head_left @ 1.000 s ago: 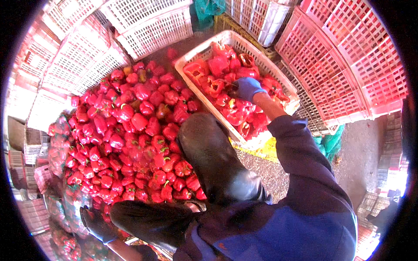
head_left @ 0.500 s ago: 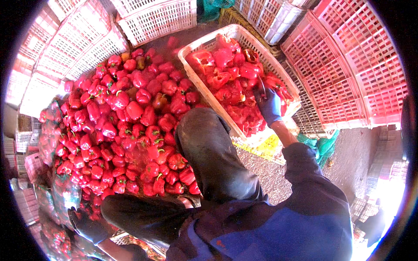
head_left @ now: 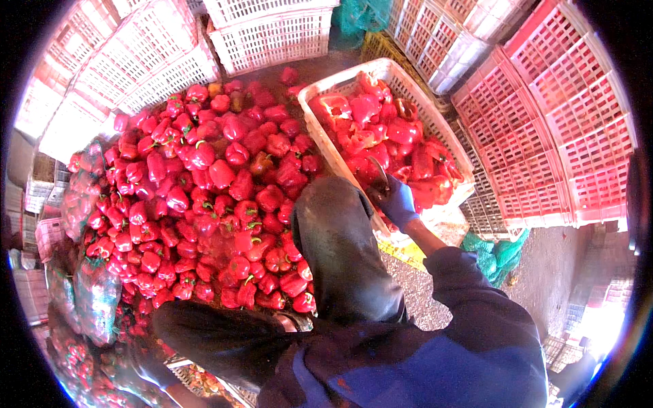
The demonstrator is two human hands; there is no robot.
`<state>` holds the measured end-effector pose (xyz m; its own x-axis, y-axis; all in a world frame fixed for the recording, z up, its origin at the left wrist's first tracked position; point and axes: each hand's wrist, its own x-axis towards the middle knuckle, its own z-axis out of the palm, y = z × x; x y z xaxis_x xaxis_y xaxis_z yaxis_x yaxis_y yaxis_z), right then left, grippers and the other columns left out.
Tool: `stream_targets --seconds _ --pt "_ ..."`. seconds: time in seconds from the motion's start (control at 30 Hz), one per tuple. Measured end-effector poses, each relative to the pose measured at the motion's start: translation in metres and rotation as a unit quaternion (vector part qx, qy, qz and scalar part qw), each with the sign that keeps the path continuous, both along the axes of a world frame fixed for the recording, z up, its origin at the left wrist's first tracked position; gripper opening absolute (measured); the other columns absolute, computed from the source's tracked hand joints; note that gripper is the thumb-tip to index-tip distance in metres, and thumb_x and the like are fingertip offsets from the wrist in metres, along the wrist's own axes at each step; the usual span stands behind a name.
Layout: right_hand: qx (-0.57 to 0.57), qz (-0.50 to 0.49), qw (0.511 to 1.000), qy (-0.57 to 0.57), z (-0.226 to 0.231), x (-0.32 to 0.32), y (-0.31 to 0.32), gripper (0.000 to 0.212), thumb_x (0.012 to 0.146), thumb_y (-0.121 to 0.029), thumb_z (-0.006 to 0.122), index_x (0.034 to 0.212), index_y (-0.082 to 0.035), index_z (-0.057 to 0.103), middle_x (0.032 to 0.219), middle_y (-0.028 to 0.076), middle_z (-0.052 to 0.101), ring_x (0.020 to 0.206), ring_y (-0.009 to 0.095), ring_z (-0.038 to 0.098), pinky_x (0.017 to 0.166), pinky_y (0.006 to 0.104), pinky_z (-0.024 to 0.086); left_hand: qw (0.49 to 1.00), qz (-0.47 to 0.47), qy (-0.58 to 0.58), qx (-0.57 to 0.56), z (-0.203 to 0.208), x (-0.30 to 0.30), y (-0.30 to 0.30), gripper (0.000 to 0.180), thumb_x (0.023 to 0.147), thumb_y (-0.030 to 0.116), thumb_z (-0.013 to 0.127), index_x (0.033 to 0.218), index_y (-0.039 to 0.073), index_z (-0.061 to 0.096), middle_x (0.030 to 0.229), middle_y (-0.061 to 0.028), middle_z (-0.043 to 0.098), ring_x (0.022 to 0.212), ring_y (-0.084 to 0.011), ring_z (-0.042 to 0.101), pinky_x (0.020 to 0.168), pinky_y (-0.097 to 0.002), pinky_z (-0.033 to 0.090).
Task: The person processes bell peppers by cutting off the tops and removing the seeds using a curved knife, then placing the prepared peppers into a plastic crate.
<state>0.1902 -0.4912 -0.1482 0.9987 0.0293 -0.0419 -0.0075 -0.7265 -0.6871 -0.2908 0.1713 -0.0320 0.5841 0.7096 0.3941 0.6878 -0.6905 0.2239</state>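
Observation:
My right hand (head_left: 398, 204), in a blue glove, is closed on a knife whose thin curved blade (head_left: 379, 171) points up and away. It is at the near left corner of a pale plastic crate (head_left: 325, 145) filled with cut red bell peppers (head_left: 405, 132). My left hand (head_left: 148, 364), in a dark glove, is low at the left, beside the mesh bags and left of my bent knee. Its fingers are dim and blurred, so whatever they hold does not show. Whole red bell peppers (head_left: 204, 183) lie in a big heap left of my knees.
Stacked white crates (head_left: 272, 41) stand behind the heap, and pinkish crates (head_left: 524, 129) rise at the right. Filled mesh bags (head_left: 98, 299) line the left side. Green netting (head_left: 500, 255) lies near my right arm. A crate of scraps (head_left: 207, 382) is below my left leg.
My right hand with the knife has drawn back from the cut peppers toward the crate's near left corner. My left hand has shifted lower and lost its clear outline. The view has shifted slightly.

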Motion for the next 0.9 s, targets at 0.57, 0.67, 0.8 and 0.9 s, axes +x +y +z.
stream_targets --seconds 0.57,0.67,0.8,0.9 --pt "-0.15 0.006 0.963 -0.225 -0.014 0.232 0.096 0.064 0.077 -0.054 0.082 0.124 -0.013 0.066 0.119 0.026 0.059 0.112 0.045 0.058 0.092 0.0512 0.052 0.944 0.208 0.045 -0.253 -0.102 0.045 -0.105 0.042 0.094 0.023 0.069 0.128 -0.002 0.067 0.127 -0.0134 0.067 0.113 -0.0275 0.064 0.099 -0.0392 0.052" --pt "-0.129 -0.004 0.967 -0.219 -0.045 0.291 0.049 0.059 0.08 -0.047 0.081 0.126 -0.014 0.065 0.12 0.024 0.061 0.108 0.045 0.062 0.092 0.0531 0.053 0.941 0.214 0.044 -0.258 -0.104 0.05 -0.102 0.041 0.094 0.021 0.07 0.128 -0.002 0.067 0.126 -0.013 0.068 0.112 -0.0265 0.064 0.099 -0.0386 0.052" --pt "-0.144 -0.011 0.963 -0.228 -0.062 0.316 0.041 0.058 0.083 -0.038 0.079 0.13 -0.01 0.062 0.125 0.027 0.06 0.108 0.049 0.063 0.095 0.0528 0.053 0.938 0.217 0.032 -0.269 -0.116 0.055 -0.103 0.04 0.094 0.019 0.07 0.127 -0.003 0.066 0.124 -0.0125 0.068 0.111 -0.0251 0.063 0.099 -0.0378 0.051" --pt "-0.222 0.069 0.942 -0.241 -0.062 0.322 0.019 0.05 0.081 -0.018 0.072 0.129 -0.008 0.062 0.123 0.028 0.064 0.108 0.045 0.065 0.097 0.0512 0.054 0.934 0.215 0.006 -0.284 -0.134 0.037 -0.099 0.039 0.094 0.018 0.07 0.127 -0.004 0.066 0.122 -0.0122 0.068 0.11 -0.024 0.063 0.098 -0.0372 0.051"
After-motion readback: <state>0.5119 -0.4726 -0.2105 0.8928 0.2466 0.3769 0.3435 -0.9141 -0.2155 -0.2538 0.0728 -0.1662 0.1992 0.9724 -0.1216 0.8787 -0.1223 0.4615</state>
